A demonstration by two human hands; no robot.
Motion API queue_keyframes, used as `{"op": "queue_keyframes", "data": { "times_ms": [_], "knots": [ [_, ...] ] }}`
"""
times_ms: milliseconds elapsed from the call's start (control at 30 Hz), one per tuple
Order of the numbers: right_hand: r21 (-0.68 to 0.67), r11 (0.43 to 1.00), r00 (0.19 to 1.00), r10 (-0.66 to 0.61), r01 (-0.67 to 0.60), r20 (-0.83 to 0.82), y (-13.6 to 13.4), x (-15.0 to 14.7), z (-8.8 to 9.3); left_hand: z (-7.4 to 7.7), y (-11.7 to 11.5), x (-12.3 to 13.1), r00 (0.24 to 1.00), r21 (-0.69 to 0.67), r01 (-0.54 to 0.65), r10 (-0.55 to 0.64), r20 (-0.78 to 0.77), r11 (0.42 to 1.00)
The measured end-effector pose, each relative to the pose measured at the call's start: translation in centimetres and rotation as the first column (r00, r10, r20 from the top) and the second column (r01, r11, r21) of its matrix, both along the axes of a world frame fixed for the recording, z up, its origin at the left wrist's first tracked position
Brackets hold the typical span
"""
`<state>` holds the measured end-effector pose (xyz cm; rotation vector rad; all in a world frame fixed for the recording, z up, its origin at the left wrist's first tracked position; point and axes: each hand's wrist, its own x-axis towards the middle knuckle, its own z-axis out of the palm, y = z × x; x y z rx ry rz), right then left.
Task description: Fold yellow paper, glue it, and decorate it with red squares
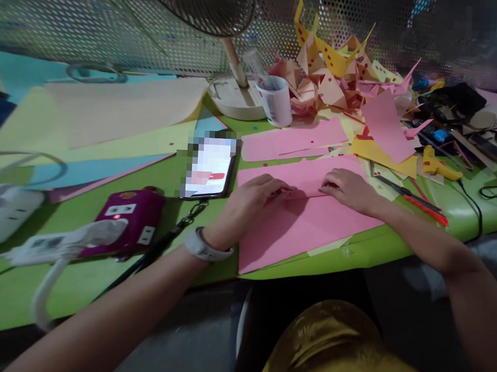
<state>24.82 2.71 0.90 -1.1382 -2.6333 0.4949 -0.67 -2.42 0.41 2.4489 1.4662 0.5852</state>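
A large sheet of pink paper lies on the green tabletop in front of me. Across its middle runs a raised edge or fold, and both of my hands are at it. My left hand, with a grey watch band on the wrist, has its fingers closed at the left part of that edge. My right hand pinches the same edge farther right, fingers curled. The fingertips are partly hidden, and I cannot tell whether the edge belongs to one sheet or a second one. A box cutter with an orange handle lies right of the paper.
To the left are a lit phone, a purple power adapter and layered coloured sheets. Behind stand a fan and a white cup. Paper cutouts pile up at the back, with a yellow glue gun to the right.
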Motion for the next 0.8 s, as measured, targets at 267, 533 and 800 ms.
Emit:
{"op": "queue_keyframes", "data": {
  "times_ms": [267,533,800],
  "knots": [
    [-0.037,0.999,0.998,-0.039,0.038,-0.040,-0.2,-0.1,0.3,-1.4,-1.2,1.1,0.959,0.147,0.229,-0.197,-0.205,0.962],
    [-0.134,0.981,0.990,-0.141,0.139,-0.002,-0.3,0.1,1.0,-2.2,-2.2,1.9,0.957,0.087,0.180,-0.154,-0.245,0.980],
    [-0.157,0.977,0.990,-0.140,0.141,0.019,0.0,0.8,1.3,-1.7,-3.1,2.2,0.954,0.064,0.157,-0.135,-0.268,0.985]
  ]
}}
